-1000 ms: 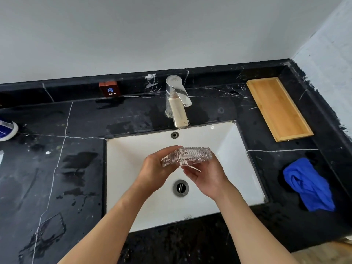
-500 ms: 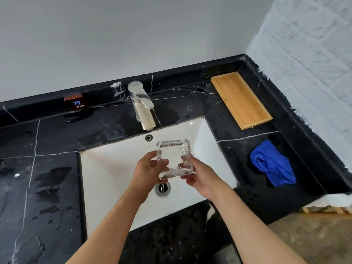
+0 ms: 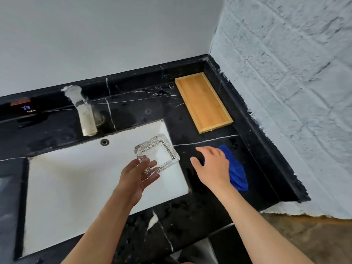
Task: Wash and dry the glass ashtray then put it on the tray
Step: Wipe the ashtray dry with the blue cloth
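My left hand (image 3: 136, 175) grips glass ashtray (image 3: 157, 154) by near corner, above sink (image 3: 76, 178); square, tilted, hollow facing me. My right hand (image 3: 212, 166) spread, unclenched, over blue cloth (image 3: 237, 172). Tray (image 3: 203, 104) well apart.

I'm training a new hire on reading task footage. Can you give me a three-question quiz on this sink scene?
1. True or false: the glass ashtray already rests on the wooden tray.
2. Which hand holds the ashtray? A) left hand B) right hand C) both
3. Fill in: the right hand is open over the blue ____ on the counter.

Key:
1. False; it is held above the sink.
2. A
3. cloth
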